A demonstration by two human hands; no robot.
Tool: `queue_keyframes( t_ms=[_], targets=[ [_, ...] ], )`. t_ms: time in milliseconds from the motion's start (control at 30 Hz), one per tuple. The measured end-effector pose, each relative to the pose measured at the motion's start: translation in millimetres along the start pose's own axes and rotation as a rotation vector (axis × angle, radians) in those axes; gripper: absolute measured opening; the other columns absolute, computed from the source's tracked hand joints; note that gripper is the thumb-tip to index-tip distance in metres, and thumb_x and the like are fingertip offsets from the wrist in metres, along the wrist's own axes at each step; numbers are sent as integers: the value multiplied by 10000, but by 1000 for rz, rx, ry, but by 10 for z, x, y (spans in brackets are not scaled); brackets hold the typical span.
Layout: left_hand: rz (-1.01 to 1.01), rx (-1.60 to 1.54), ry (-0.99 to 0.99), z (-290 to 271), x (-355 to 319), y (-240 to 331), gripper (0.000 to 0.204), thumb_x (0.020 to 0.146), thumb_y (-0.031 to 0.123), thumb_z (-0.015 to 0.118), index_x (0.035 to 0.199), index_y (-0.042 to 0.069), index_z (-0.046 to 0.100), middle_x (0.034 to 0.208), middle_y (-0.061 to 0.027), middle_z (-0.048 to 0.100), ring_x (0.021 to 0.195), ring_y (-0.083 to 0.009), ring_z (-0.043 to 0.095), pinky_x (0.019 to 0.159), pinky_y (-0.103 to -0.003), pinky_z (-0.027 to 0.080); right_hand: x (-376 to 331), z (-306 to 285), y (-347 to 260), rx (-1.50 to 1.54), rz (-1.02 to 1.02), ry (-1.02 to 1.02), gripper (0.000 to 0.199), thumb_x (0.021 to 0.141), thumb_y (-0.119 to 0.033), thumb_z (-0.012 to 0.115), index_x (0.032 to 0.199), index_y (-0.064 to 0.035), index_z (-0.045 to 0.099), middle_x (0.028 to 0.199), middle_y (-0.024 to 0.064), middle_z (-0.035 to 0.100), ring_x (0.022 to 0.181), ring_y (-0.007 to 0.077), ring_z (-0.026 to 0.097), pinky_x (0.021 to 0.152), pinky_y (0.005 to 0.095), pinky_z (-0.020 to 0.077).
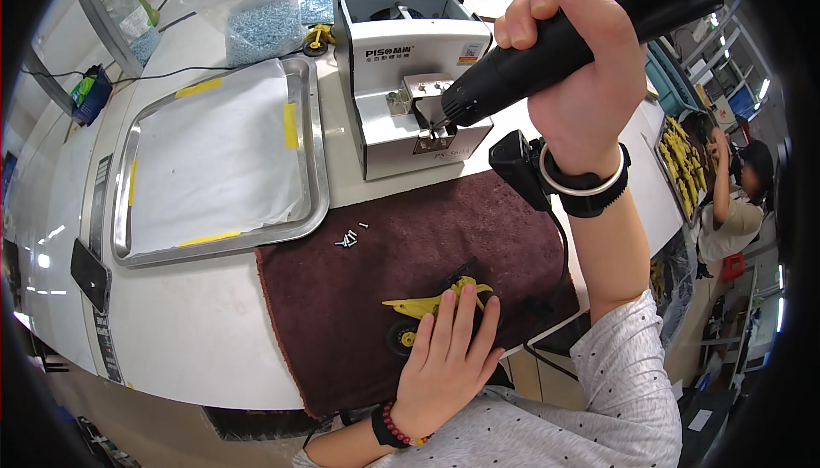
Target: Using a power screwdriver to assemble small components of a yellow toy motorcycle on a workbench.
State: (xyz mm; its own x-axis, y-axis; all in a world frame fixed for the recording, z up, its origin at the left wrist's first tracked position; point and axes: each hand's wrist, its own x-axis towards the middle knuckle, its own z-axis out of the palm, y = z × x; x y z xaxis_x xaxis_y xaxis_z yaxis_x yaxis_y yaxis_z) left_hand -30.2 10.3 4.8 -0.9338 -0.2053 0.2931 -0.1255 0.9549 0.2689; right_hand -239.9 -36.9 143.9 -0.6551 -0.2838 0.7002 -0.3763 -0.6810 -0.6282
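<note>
My right hand point(589, 84), raised at the upper right, is wrapped round a black electric screwdriver point(525, 71). The driver slants down to the left, its tip at the metal outlet of a white and grey screw feeder point(376, 96). Whether a screw sits on the tip is too small to tell. Below, my left hand point(448, 357) lies with outstretched fingers over a yellow toy motorcycle point(416, 307) with black wheels, covering part of it. The toy rests on a maroon cloth point(329, 323). Several small silver screws point(347, 239) lie loose on the cloth, left of the toy.
A steel tray point(320, 160) lined with white sheet and yellow tape stands left of the feeder. Behind it is a bag of bluish screws point(265, 28). A phone point(90, 275) lies at the left edge. Another person point(735, 203) works at the right beside a tray of yellow parts point(681, 160).
</note>
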Motion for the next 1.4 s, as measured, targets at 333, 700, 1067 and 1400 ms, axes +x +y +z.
queue_keyframes(
  t_ms=[333, 700, 1067, 1400],
  targets=[
    [5, -6, 3, -12, 9, 10, 524, 832, 419, 519, 1289, 163, 506, 1355, -116, 455, 1240, -248, 439, 1033, -376, 288, 34, 79, -104, 14, 145, 44, 271, 747, -100, 646, 958, -20, 497, 624, 68, 525, 504, 164, 536, 491, 272, 447],
    [0, 5, 3, -18, -4, 4, 525, 843, 421, 510, 1301, 165, 494, 1359, -115, 452, 1240, -249, 440, 1027, -376, 296, -10, 126, -265, 57, 260, 68, 289, 754, -110, 637, 968, -9, 472, 634, 82, 535, 506, 176, 540, 509, 296, 457],
    [7, -17, -7, -14, 20, 9, 545, 825, 440, 544, 1278, 140, 516, 1367, -144, 444, 1266, -292, 420, 1065, -417, 240, -4, -171, -152, 49, -48, -176, 233, 828, -163, 528, 1015, -36, 472, 705, 63, 499, 584, 173, 500, 589, 328, 420],
    [7, -19, 10, 22, -19, -1, 541, 810, 434, 554, 1263, 139, 531, 1364, -146, 447, 1259, -292, 427, 1060, -418, 253, -38, -60, -17, 27, -4, -10, 298, 745, -108, 618, 968, -17, 444, 641, 86, 522, 501, 182, 529, 520, 309, 454]
  ],
)
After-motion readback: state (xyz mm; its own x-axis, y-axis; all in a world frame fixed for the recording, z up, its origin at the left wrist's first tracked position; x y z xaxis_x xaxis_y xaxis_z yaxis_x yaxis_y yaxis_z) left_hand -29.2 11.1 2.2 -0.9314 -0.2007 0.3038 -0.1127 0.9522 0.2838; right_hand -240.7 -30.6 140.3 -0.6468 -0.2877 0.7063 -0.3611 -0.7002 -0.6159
